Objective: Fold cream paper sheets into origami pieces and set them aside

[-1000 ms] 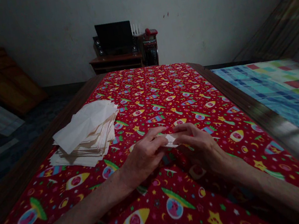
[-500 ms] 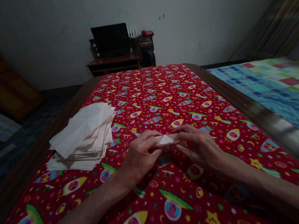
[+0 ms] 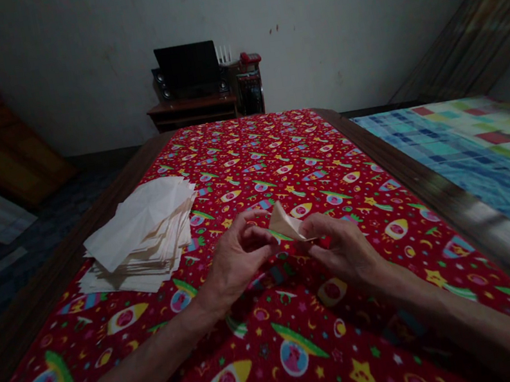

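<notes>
A small piece of folded paper (image 3: 284, 222), pale with a pointed tip turned up, is pinched at its right end by my right hand (image 3: 342, 243). Just left of it, my left hand (image 3: 240, 252) has its fingers curved and apart, with nothing between thumb and fingertips. Both hands are above the red patterned cloth (image 3: 276, 318). Off to the left lies a loose stack of creased white paper sheets (image 3: 143, 226), the top one showing fold lines.
Dark wooden table edges (image 3: 379, 170) run along both sides of the cloth. Past the far end stands a monitor (image 3: 188, 70) with speakers on a small desk. A bed with a blue checked cover (image 3: 432, 168) is at the right, a wooden cabinet (image 3: 7, 144) at the left.
My left hand has let go of the folded paper and its fingers have parted. The paper, earlier held level between both hands, is now tilted up in my right hand.
</notes>
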A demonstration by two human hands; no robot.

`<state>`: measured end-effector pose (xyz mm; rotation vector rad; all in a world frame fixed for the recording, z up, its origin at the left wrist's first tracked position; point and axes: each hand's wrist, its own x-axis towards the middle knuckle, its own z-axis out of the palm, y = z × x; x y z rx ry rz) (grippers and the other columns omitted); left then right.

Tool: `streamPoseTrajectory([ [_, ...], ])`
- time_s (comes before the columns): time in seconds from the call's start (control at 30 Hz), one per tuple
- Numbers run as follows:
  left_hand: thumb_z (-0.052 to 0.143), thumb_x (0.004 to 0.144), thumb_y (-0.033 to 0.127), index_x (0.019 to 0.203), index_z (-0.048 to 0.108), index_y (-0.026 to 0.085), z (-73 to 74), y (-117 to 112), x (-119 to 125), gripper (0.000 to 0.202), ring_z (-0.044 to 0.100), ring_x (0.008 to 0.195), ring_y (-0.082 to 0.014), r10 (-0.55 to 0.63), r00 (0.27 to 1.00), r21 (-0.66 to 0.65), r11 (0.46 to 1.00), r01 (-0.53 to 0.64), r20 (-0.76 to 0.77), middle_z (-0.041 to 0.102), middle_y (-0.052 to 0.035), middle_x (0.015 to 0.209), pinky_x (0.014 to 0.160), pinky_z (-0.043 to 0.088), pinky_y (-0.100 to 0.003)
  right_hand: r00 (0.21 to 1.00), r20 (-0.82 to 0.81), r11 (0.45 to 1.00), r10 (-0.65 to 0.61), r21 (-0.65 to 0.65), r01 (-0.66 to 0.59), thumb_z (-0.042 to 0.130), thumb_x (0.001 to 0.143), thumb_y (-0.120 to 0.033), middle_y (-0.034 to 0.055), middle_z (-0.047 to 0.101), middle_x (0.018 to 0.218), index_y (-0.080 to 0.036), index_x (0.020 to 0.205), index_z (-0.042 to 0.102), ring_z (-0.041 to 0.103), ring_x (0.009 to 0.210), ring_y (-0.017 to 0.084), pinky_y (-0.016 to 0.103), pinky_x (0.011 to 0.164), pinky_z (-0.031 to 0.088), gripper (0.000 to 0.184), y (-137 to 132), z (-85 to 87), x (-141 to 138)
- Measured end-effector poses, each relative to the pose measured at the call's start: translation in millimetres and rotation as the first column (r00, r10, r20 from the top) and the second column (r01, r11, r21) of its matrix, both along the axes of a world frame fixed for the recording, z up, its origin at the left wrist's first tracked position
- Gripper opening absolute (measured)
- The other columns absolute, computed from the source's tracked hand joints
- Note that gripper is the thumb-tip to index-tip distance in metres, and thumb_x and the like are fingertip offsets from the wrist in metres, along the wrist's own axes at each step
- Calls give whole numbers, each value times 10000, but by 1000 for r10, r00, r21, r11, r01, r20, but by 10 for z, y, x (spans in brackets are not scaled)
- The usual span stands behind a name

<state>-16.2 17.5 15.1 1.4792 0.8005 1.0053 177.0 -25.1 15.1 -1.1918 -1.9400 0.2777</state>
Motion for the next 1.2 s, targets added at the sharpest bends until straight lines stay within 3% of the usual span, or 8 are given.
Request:
streamPoseTrajectory([
  [0.17,815,559,181,1176,526,184,22,-62,32,681,661,954,-201,-92,996,-4,996,92,-14,662,-76,1117,796,562,-290,990,110,994,89,53,-95,513,775,-81,8,574,685,-187,768,528,510,597,113,214,531,354,107,-26,38,1],
  [0.33,795,604,161,1133,622,173,72,-90,1,557,692,844,-191,-55,978,54,996,67,-202,733,-40,946,771,565,-287,960,208,981,187,3,-192,513,760,-78,0,542,677,-177,756,507,450,559,95,212,503,289,100,-21,0,27],
  [0.5,781,624,209,988,718,183,58,-105,-16,370,710,747,-193,17,975,103,995,7,-222,752,-22,872,673,578,-259,963,167,976,213,-89,-200,539,741,-89,0,555,698,-162,756,534,456,582,90,210,525,295,74,-39,-16,34],
  [0.63,735,677,215,946,738,187,111,-135,-14,271,715,757,-180,21,976,-7,1000,-23,-217,753,-18,865,666,572,-217,984,41,936,176,-317,-154,552,794,-171,-25,535,624,-160,733,581,436,535,73,191,494,292,68,-42,30,15],
  [0.77,732,684,222,1041,710,190,177,-141,-13,359,715,770,-177,20,982,-89,995,-38,-189,753,-7,863,671,568,-203,995,-63,844,83,-527,-104,558,828,-392,-33,454,552,-155,643,552,383,504,77,202,462,277,301,-22,92,-22],
  [0.83,733,688,232,1067,699,178,191,-141,-11,385,712,774,-183,25,982,-102,994,-44,-188,754,-13,852,679,568,-212,990,-127,833,59,-540,-119,557,820,-444,-22,478,571,-160,664,538,411,524,89,209,477,306,325,-13,114,-46],
  [1.0,726,686,219,1054,705,153,211,-152,4,375,706,769,-191,41,984,-120,991,-62,-171,754,-30,832,656,563,-222,974,-226,873,7,-473,-117,612,779,-401,2,575,723,-173,973,526,500,601,117,214,516,358,311,-6,133,-81],
  [1.2,725,666,225,899,735,139,147,-67,-20,248,670,648,-140,-32,980,-200,980,-7,-195,742,-25,770,544,501,-176,999,-18,883,38,-467,-42,539,831,-366,-26,477,564,-164,669,545,420,532,88,210,490,277,258,-11,166,-40],
])
